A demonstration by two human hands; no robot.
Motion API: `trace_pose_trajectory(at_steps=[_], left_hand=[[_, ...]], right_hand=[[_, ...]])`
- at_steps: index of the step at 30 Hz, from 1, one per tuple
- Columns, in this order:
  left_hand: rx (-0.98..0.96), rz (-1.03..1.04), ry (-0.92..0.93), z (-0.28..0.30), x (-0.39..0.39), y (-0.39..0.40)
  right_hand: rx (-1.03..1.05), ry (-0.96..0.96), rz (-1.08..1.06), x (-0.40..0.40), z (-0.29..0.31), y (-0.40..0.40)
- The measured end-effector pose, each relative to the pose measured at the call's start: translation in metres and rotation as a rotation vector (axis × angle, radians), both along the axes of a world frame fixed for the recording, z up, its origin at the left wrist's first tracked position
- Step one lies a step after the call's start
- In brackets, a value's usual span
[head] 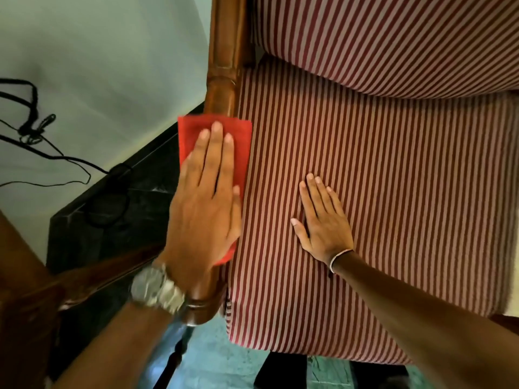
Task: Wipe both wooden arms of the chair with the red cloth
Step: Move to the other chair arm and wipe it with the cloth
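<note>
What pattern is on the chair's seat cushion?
Thin red and pale pinkish-white stripes on the seat cushion, clearest in the head view.

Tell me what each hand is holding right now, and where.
The left hand pins the red cloth flat against the wooden chair arm, palm over its near part. The right hand holds nothing; it rests flat on the striped seat cushion.

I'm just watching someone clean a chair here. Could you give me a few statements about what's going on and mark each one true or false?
1. The left hand presses the red cloth flat on the wooden arm. True.
2. The right hand holds a second cloth. False: it lies empty and flat on the striped seat cushion.
3. A watch is on the left wrist. True.
4. The cushions are plain blue. False: they are red and pale striped.
</note>
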State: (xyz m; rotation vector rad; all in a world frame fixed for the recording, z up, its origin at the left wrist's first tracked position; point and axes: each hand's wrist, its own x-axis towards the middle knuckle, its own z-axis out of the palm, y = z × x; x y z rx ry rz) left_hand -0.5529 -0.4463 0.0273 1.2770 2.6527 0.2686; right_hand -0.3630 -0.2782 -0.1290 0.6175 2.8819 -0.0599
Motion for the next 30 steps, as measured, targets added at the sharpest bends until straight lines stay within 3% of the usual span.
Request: trace_pose_trajectory(at_steps=[5, 12, 19, 26, 30], left_hand=[[0.032, 0.061, 0.016, 0.011, -0.068, 0.084], [0.048, 0.054, -0.016, 0.001, 0.012, -0.005], [0.032, 0.016, 0.070, 0.006, -0.066, 0.087], [-0.031, -0.036, 0.109, -0.004, 0.007, 0.009], [-0.023, -0.065, 0.106, 0.004, -0.045, 0.062]], right_hand=[[-0.019, -0.001, 0.003, 0.000, 0.005, 0.001], [-0.028, 0.015, -0.003, 0.000, 0.002, 0.003], [-0.038, 0.030, 0.022, 0.001, 0.000, 0.003], [-0.030, 0.048, 0.009, 0.002, -0.002, 0.002], [-0.034, 0.050, 0.004, 0.001, 0.000, 0.001]])
